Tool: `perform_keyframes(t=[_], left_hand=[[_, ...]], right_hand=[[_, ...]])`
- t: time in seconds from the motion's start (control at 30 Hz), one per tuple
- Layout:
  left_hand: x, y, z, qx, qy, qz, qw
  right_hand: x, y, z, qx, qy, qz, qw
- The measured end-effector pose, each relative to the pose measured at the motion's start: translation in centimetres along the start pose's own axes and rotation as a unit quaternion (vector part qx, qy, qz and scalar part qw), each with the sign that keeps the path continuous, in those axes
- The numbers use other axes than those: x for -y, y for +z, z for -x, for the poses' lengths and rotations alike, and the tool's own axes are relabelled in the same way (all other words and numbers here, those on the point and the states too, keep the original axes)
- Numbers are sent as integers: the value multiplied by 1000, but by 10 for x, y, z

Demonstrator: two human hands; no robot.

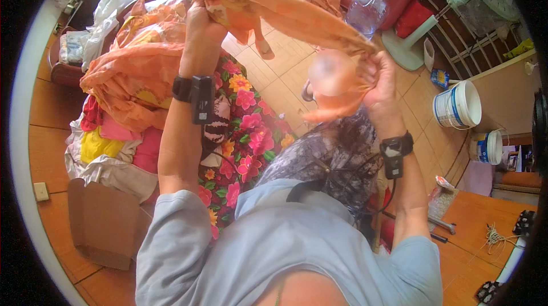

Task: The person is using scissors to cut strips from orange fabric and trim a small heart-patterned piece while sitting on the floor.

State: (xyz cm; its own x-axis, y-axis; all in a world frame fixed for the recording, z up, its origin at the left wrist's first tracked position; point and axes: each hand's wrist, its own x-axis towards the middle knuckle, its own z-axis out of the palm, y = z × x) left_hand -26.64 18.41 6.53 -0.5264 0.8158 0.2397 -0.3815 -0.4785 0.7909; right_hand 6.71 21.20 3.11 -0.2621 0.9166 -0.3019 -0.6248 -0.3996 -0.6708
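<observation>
An orange patterned cloth is stretched in an arc between my two raised hands. My left hand grips its upper left end, and a short fold hangs just right of the fingers. At the other end, my right hand holds a bunched edge, with a loose orange part drooping below it. More orange patterned fabric is heaped left of my left forearm; whether it joins the held cloth cannot be told. A round blurred patch hides what lies beside my right hand.
Below my arms lies a red floral cloth. Mixed folded clothes and a cardboard box are at left. A large plastic bottle, a pale stand base and a white bucket stand on the tiled floor at right.
</observation>
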Motion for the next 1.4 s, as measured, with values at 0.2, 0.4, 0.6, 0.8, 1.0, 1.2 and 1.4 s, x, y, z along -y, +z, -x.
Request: perform_keyframes(t=[0.2, 0.4, 0.6, 0.8, 1.0, 1.2, 1.4], left_hand=[[-55, 26, 44, 30, 53, -435, 898], [-47, 30, 27, 85, 202, -486, 846], [-28, -1, 0, 51, 80, -210, 973], [-11, -18, 55, 34, -45, -178, 982], [21, -85, 76, 162, -44, -515, 841], [33, -79, 89, 220, -33, -516, 827], [35, -76, 97, 252, -61, -541, 800]], right_hand=[[-48, 1, 19, 7, 136, -22, 990], [-74, -2, 28, 42, 191, -26, 980], [-53, -4, 29, 16, 150, -66, 986], [-4, -24, 20, 35, 47, 6, 998], [25, -28, 13, 63, 6, 6, 998], [42, -19, 8, 162, -33, -37, 986], [56, 10, 23, 194, -44, -48, 979]])
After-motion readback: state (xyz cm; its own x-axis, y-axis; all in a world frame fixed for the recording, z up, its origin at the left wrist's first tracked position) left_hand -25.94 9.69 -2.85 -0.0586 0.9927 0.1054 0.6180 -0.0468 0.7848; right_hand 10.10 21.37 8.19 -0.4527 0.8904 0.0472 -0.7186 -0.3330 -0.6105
